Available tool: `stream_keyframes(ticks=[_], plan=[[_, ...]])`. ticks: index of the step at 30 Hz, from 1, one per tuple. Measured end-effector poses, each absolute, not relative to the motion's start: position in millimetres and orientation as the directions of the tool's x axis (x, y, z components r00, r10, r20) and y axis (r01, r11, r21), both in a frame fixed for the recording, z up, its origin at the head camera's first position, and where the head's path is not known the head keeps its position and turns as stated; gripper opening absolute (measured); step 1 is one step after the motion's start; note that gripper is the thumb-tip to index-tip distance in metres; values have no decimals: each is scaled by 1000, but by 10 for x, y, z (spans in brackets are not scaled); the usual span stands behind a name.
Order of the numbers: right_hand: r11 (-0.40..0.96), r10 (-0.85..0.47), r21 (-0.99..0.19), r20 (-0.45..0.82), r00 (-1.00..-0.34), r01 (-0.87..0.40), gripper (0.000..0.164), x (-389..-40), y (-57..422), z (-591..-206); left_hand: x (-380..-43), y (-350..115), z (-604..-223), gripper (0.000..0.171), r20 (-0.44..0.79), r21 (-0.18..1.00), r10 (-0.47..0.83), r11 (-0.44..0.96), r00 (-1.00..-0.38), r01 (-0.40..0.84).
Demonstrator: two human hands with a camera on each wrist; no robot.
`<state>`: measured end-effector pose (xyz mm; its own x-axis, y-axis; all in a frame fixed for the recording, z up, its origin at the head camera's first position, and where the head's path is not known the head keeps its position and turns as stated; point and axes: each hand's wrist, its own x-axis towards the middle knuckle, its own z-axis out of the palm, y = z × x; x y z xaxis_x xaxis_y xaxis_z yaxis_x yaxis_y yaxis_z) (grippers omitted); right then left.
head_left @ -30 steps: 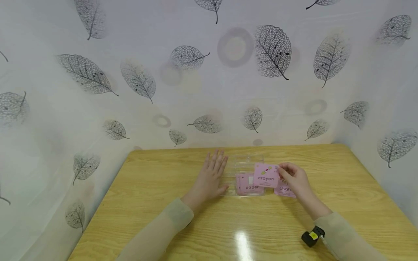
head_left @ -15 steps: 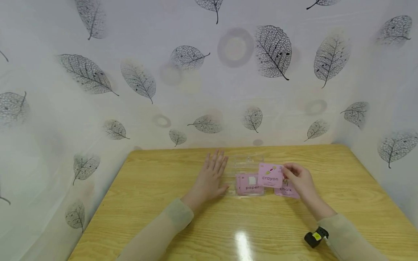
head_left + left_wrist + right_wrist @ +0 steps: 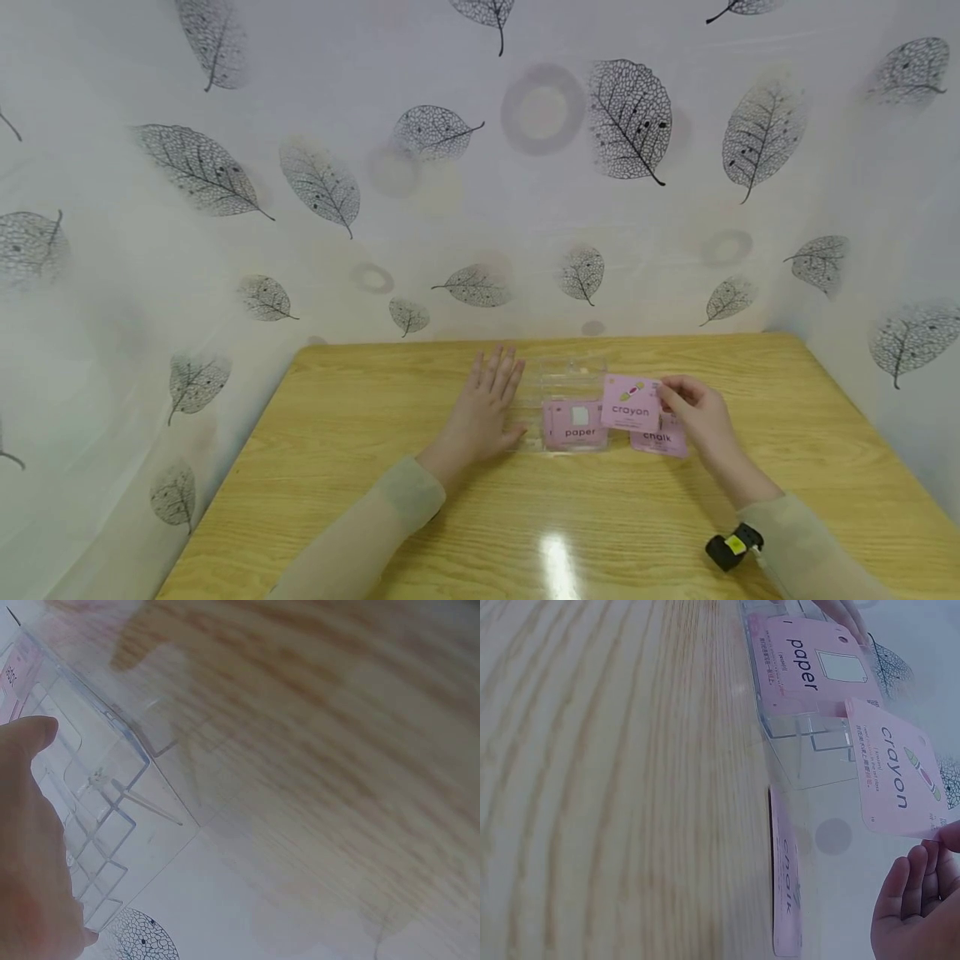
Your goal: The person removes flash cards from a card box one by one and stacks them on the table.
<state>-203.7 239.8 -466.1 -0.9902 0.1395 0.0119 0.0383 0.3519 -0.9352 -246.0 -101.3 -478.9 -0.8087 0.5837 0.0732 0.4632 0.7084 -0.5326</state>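
Note:
Between thumb and fingers, my right hand (image 3: pixel 696 414) pinches a pink crayon flashcard (image 3: pixel 631 403) by its upper right corner. That card is lifted, its left edge close to the pink paper flashcard (image 3: pixel 580 427). The paper card sits in a clear plastic box (image 3: pixel 573 386), with another pink card's edge showing behind it on the left. A pink chalk flashcard (image 3: pixel 658 437) lies on the table, partly covered by the crayon card and my right hand. My left hand (image 3: pixel 483 410) rests with straight fingers at the box's left side; the left wrist view shows the box's clear compartments (image 3: pixel 97 817) beside it.
The wood-grain table (image 3: pixel 360 417) reaches back to a white curtain (image 3: pixel 480 208) printed with dark leaves. A black device (image 3: pixel 727 550) with a yellow patch is strapped at my right wrist.
My right hand has moved a little to the right with the crayon flashcard, showing more of the paper flashcard. My left hand has stayed in place.

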Motion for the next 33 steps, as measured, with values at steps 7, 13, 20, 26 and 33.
stream_keyframes(ticks=[7, 13, 20, 26, 33], plan=[[354, 154, -934, 8, -988, 47, 41, -2015, 2456, -4675, -2443, -1002, -4784, 106, 58, -518, 577, 715, -815, 469], [329, 161, -944, 21, -987, 34, 40, -2016, 2521, -4701, -2442, -997, -4784, 106, 50, -518, 574, 715, -818, 470], [332, 178, -942, 17, -984, 43, 38, -2023, 2596, -4739, -2442, -1000, -4785, 106, 54, -517, 577, 715, -815, 471], [350, 179, -936, 39, -983, 27, 37, -2004, 2633, -4759, -2441, -993, -4765, 106, 49, -526, 572, 712, -819, 466], [358, 192, -933, 36, -981, 36, 36, -1994, 2680, -4806, -2453, -996, -4761, 106, 44, -510, 567, 721, -823, 470]])
